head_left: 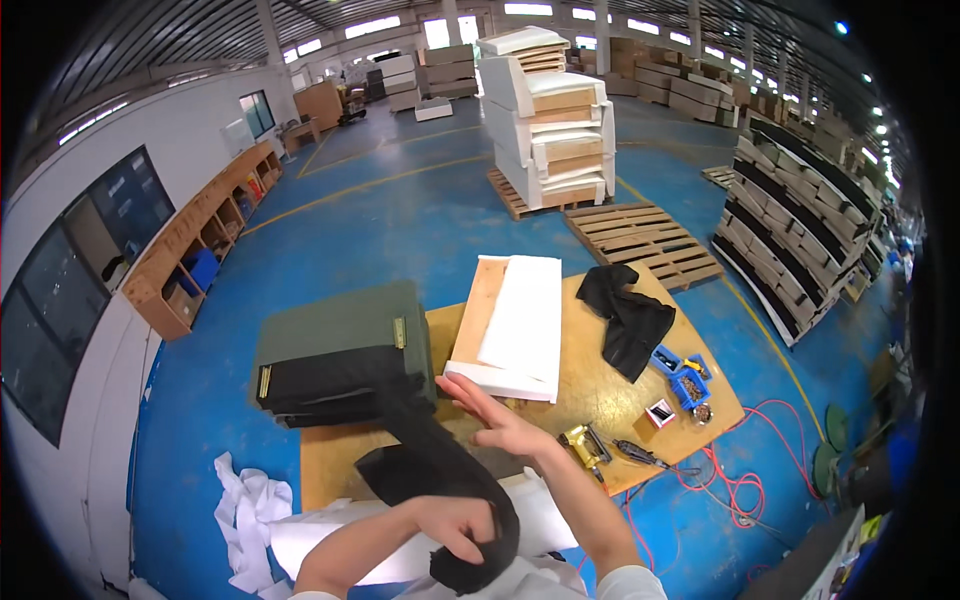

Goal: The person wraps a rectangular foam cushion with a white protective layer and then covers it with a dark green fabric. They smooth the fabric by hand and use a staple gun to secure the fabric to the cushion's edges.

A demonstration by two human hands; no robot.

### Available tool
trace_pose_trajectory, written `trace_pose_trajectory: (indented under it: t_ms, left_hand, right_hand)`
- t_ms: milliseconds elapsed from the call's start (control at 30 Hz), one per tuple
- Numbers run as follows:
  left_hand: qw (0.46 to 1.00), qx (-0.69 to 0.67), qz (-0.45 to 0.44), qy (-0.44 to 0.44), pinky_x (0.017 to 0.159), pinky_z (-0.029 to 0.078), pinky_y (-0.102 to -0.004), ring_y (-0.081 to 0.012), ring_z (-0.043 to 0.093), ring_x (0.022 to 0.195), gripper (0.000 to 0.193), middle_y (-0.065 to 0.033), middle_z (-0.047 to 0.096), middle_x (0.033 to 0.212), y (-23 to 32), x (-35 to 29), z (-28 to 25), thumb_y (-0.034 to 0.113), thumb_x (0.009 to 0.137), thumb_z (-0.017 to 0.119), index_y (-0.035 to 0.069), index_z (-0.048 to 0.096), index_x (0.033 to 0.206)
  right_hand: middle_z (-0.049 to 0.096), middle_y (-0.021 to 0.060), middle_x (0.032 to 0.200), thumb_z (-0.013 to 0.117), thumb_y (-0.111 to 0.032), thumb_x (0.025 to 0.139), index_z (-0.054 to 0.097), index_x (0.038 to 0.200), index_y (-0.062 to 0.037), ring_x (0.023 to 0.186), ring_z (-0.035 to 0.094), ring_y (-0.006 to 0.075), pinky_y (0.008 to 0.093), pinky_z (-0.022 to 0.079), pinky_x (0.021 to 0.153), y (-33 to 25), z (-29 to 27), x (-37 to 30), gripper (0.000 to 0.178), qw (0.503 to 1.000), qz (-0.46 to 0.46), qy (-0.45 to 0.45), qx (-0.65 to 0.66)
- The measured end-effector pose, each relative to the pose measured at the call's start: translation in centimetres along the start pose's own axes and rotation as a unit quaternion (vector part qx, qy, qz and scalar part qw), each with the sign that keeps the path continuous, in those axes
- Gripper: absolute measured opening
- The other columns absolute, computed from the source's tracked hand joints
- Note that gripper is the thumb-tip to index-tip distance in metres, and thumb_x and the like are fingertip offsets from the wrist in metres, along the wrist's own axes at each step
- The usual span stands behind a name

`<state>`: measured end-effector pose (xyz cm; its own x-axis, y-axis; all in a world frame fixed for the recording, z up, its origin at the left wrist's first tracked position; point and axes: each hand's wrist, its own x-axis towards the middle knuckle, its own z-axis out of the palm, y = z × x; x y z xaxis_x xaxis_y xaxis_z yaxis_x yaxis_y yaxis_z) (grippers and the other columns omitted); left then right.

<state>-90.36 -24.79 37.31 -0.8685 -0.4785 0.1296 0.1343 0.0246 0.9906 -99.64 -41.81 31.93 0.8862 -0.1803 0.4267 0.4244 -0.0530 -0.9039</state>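
Against the left fingers [460, 542] (curled inward) lies the black fabric strip [450, 462].

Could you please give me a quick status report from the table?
Left hand gripping black cloth. Right hand open, empty. Cloth runs toward green block. White panel close ahead of right hand.

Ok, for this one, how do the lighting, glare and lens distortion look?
Head view: far windows wash out to white; the blue floor carries soft pale reflections; the roof curves with the fisheye and the picture's corners go black; the black fabric strip is so dark that little surface detail shows.
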Motion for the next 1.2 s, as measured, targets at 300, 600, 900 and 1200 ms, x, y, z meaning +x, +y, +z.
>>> trace_pose_trajectory:
  t_ms: [300,600,900,1200]
  left_hand:
    - [0.991,0.118,0.062,-0.026,0.045,0.029,-0.0418,-0.0311,0.042,0.043,0.049,-0.0126,0.040,0.047,2.2,-3.1,1.1,0.019,0.091,0.068,0.003,0.041,0.053]
    - [0.982,0.153,-0.037,-0.107,0.046,0.034,-0.0446,-0.0366,0.046,0.046,0.046,-0.0163,0.044,0.050,6.9,-2.1,1.9,0.024,0.093,0.065,0.000,0.048,0.057]
    - [0.984,-0.022,-0.075,-0.159,0.048,0.036,-0.0415,-0.0272,0.050,0.047,0.044,-0.0141,0.041,0.051,4.6,0.2,5.1,0.019,0.093,0.068,-0.001,0.046,0.060]
    - [0.807,0.312,-0.157,0.476,0.054,0.031,-0.0366,-0.0214,0.042,0.050,0.026,-0.0064,0.046,0.055,9.1,-21.8,-2.1,0.003,0.081,0.072,0.002,0.054,0.062]
  right_hand:
    - [0.055,0.0177,0.140,0.066,-0.017,0.094,0.045,0.147,0.0005,0.129,0.054,0.0244,0.0358,0.042,0.110,10.2,-5.9,-5.5,0.060,0.936,0.324,0.018,0.135]
    - [0.034,0.0140,0.161,0.064,-0.013,0.090,0.024,0.159,-0.0071,0.150,0.030,0.0231,0.0365,0.030,0.118,16.9,-1.5,0.0,0.080,0.956,0.230,0.092,0.160]
    - [0.067,0.0048,0.119,0.072,-0.006,0.088,0.068,0.124,-0.0038,0.114,0.059,0.0136,0.0292,0.046,0.101,12.6,2.4,2.2,0.036,0.968,0.216,-0.124,0.020]
    - [0.069,-0.0013,0.094,0.067,-0.003,0.092,0.070,0.106,-0.0063,0.079,0.061,0.0055,0.0199,0.047,0.069,1.0,-13.3,-5.4,0.014,0.945,0.108,0.305,0.053]
